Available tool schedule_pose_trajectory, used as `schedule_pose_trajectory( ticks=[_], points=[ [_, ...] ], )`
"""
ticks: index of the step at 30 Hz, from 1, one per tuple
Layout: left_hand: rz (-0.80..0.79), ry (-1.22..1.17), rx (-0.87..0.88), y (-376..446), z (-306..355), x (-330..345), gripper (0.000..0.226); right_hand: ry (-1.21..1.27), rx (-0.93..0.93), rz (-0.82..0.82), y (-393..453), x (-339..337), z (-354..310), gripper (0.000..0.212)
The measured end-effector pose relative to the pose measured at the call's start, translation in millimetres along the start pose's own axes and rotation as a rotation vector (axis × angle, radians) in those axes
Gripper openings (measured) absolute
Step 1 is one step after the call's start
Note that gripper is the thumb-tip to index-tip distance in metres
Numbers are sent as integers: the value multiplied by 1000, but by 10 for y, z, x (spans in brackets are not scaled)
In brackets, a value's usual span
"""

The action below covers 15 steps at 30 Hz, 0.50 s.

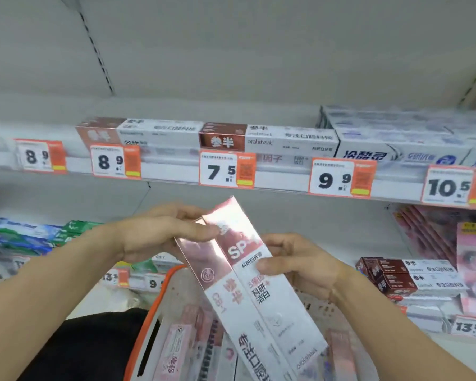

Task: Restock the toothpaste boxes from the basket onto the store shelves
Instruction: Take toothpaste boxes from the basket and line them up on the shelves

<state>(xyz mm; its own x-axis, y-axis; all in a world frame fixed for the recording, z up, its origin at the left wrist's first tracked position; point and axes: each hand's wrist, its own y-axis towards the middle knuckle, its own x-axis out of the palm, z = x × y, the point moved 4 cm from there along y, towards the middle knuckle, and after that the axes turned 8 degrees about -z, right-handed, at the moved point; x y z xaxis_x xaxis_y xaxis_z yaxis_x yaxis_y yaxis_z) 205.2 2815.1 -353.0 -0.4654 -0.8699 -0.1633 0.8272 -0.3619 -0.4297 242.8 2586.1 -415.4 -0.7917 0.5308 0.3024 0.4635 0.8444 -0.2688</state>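
Observation:
Two long pink-and-white toothpaste boxes [248, 273] are held side by side, tilted, above the basket [151, 312]. My left hand [160, 232] grips their upper pink end from the left. On the right, my right hand [294, 262] pinches their middle edge. The basket has an orange rim and holds several more pink boxes [176, 350]. Above, the shelf [286, 185] carries brown-and-white toothpaste boxes [267, 140] behind the 7.5 price tag [226, 170].
White-and-blue boxes [396, 144] fill the upper shelf's right side, and its far left looks bare. Green and blue boxes [30, 235] sit lower left; dark red boxes [407, 276] and pink packs [473, 259] lower right. Orange price tags line the shelf edges.

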Motion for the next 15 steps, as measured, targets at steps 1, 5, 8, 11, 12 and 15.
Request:
schedule_pose_trajectory(
  ticks=[1,5,8,11,12,15],
  points=[
    [-17,4,25,-21,37,10,58,-35,-40,24,3,58,-108,55],
    [-8,-14,116,-34,154,2,33,-244,-184,213,9,241,-397,54],
    [-6,-51,152,-15,194,-42,9,-357,-189,249,22,363,-459,58],
    [8,-91,148,-36,164,-101,16,-290,-129,111,39,440,-476,50],
    [4,-101,143,-50,146,-118,21,-277,-109,79,38,440,-482,48],
    [-35,-67,149,-82,116,-135,40,-336,-118,98,22,374,-490,53]
  ],
)
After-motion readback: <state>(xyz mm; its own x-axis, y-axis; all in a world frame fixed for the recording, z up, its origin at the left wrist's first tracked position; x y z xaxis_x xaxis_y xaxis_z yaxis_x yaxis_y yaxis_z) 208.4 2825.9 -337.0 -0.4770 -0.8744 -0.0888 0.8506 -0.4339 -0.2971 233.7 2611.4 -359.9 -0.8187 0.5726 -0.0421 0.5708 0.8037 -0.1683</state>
